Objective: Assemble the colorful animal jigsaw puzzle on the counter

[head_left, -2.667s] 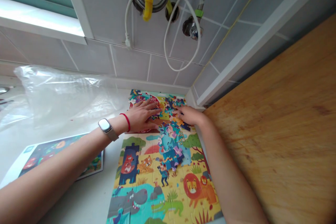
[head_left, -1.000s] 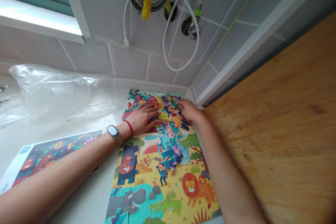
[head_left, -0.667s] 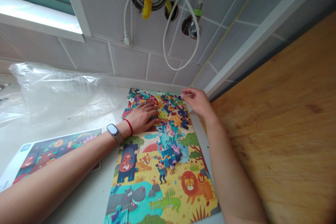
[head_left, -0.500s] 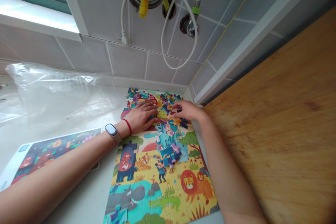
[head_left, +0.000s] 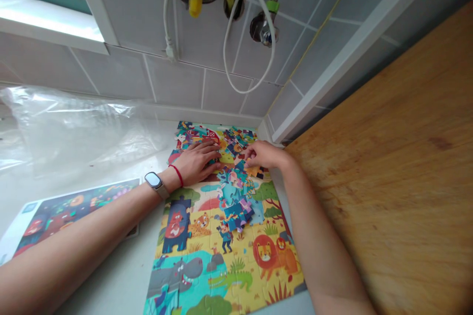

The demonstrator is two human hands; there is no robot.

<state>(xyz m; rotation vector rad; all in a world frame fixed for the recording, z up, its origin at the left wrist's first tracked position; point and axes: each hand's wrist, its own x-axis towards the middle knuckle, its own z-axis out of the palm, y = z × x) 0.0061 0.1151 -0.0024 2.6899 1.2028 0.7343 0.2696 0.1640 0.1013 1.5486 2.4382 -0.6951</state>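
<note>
My left hand (head_left: 199,161) lies with its fingers stretched out over loose puzzle pieces on the upper left of the assembled animal puzzle. My right hand (head_left: 261,154) is at the puzzle's upper right, its thumb and fingers drawn together on a puzzle piece mostly hidden by them. Orange puzzle pieces (head_left: 254,171) lie just below that hand. A heap of loose puzzle pieces (head_left: 236,135) lies beyond the hands, and another blue and purple cluster (head_left: 238,214) sits lower down. The assembled jigsaw puzzle (head_left: 229,251) shows a hippo, a crocodile and lions. A dark bear piece (head_left: 177,226) lies on its left side.
A printed picture sheet (head_left: 70,211) lies at the left, partly under my left forearm. Behind it is a clear plastic bag (head_left: 77,128). A wooden board (head_left: 399,172) stands close at the right. A white cable (head_left: 225,54) and a valve (head_left: 264,32) are on the tiled wall.
The fingers of my right hand have closed together and moved slightly down toward the orange pieces. My left hand stays in place on the pieces. The view has shifted slightly.
</note>
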